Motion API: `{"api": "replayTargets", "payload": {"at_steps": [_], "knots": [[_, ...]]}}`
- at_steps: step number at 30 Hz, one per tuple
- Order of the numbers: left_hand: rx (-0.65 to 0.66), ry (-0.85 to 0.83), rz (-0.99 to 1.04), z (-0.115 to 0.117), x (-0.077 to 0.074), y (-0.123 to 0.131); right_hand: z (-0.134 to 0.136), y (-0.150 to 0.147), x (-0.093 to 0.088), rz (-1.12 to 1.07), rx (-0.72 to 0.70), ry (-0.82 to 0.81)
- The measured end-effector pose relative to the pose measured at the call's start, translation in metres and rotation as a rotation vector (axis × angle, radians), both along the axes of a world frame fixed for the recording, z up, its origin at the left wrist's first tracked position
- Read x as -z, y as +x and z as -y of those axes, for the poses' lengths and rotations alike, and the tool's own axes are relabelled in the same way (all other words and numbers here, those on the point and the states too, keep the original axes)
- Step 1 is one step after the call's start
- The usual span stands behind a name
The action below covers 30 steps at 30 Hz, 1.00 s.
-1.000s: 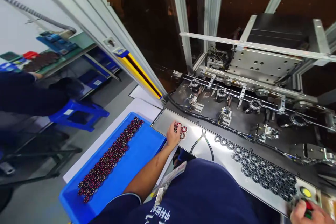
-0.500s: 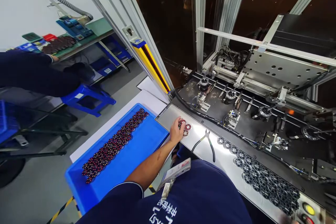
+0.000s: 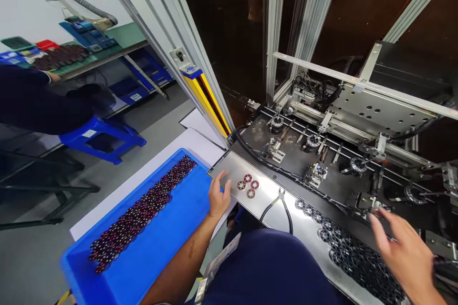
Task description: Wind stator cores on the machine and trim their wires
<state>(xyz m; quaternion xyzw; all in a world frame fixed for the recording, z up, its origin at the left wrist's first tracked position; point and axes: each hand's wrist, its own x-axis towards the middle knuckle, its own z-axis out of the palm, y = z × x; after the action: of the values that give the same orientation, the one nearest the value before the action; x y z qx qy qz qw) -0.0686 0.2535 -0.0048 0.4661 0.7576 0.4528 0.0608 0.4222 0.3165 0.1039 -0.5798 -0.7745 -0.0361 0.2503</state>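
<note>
My left hand point(image 3: 219, 195) is over the left end of the metal ledge point(image 3: 232, 164), fingers apart and holding nothing. Just right of it lie several red-and-silver round parts point(image 3: 251, 194), untouched. Pliers point(image 3: 281, 194) with dark handles rest open on the ledge. My right hand point(image 3: 400, 243) hovers with spread fingers above the rows of black round parts point(image 3: 337, 232), near the machine's front edge, with nothing in its grasp. A blue tray point(image 3: 179, 228) on the left holds a long stack of dark red round parts point(image 3: 143, 205).
Behind the ledge is a machine with rods and round fixtures point(image 3: 313, 141). A yellow sensor bar point(image 3: 209, 102) is fixed by an aluminium post point(image 3: 161, 24). At far left, a person in dark clothes point(image 3: 36, 100) sits on a blue stool point(image 3: 103, 138) at a green bench.
My left hand has let go of the round parts and moved left with its fingers apart. My right hand has come into clear view at the right. The camera view has shifted.
</note>
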Motion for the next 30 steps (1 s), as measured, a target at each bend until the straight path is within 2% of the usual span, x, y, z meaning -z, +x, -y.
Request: {"api": "replayTargets", "payload": {"at_steps": [2,3,5,8,11,14,18,22,26,30], "knots": [[-0.039,0.019,-0.032,0.007,-0.010,-0.009,-0.065,-0.065,-0.025,0.025,-0.300,-0.011],[-0.057,0.030,-0.050,0.010,-0.015,-0.012,-0.098,-0.098,-0.033,0.090,-0.407,-0.060],[-0.079,0.049,-0.085,0.014,-0.025,-0.017,-0.158,-0.162,-0.040,0.214,-0.566,-0.164],[-0.052,0.064,-0.129,0.015,-0.041,-0.021,-0.229,-0.239,-0.026,0.289,-0.685,-0.222],[-0.008,0.093,-0.175,0.004,-0.056,-0.024,-0.272,-0.284,0.001,0.320,-0.717,-0.254],[0.055,0.130,-0.215,-0.023,-0.069,-0.029,-0.290,-0.300,0.021,0.298,-0.720,-0.294],[0.182,0.134,-0.249,-0.077,-0.083,-0.035,-0.293,-0.295,0.034,0.201,-0.658,-0.386],[0.351,0.095,-0.289,-0.145,-0.085,-0.029,-0.296,-0.291,0.045,0.049,-0.421,-0.512],[0.585,-0.013,-0.381,-0.211,-0.078,-0.012,-0.315,-0.304,0.056,-0.108,-0.142,-0.723],[0.734,-0.167,-0.476,-0.256,-0.068,0.006,-0.335,-0.318,0.057,-0.268,0.041,-0.869]]}}
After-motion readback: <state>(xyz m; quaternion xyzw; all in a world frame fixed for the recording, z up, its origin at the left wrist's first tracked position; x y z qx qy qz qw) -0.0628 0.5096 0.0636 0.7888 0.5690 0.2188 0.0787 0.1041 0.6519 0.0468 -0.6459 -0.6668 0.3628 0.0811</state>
